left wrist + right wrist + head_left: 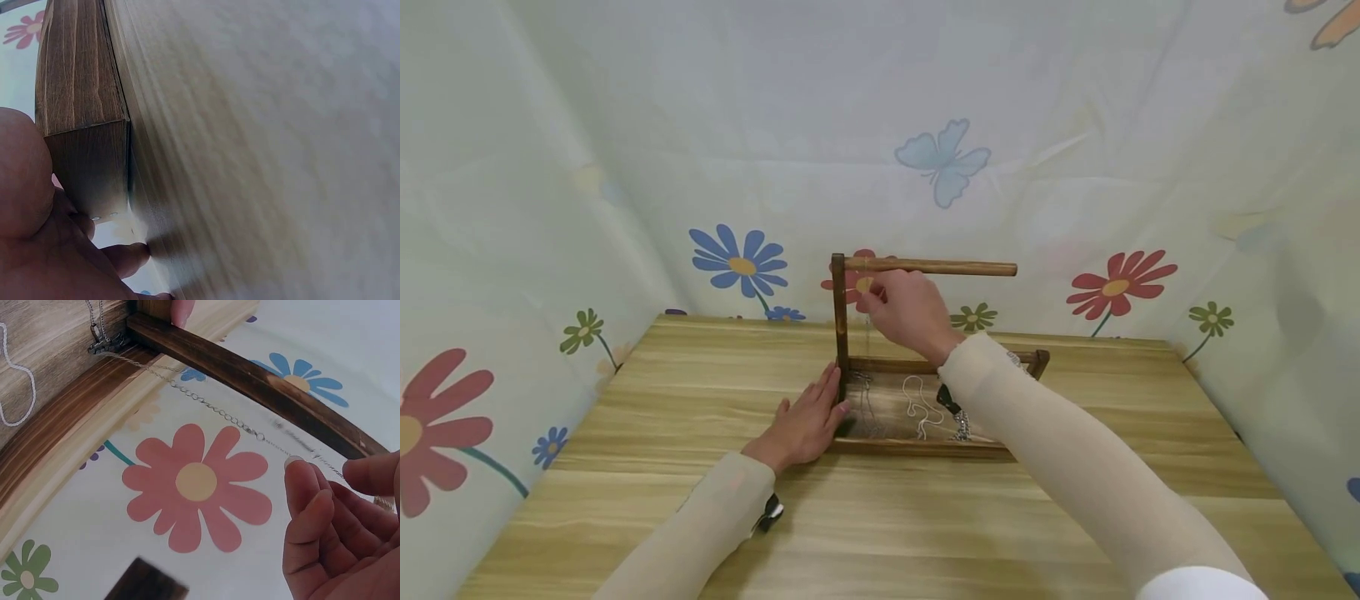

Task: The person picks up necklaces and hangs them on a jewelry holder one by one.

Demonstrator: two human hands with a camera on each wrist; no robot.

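A wooden jewelry stand (839, 312) rises as an upright post with a horizontal bar (962, 267), above a shallow tray (917, 447). My left hand (805, 421) lies with fingers extended against the stand's left side, at the base of the post. In the left wrist view its fingers (128, 259) are beside the dark wooden edge (87, 162). Just below the bar, my right hand (912, 310) has curled fingers at a thin chain necklace (234, 420). The necklace slants from near the tray to those fingertips, and part of it is blurred.
Inside the tray lie a white cord necklace (917, 404), a silver chain with a dark piece (961, 425), and another thin chain (867, 400). The stand is on a wood-grain table (700, 358), with a flower-printed cloth (775, 125) behind it.
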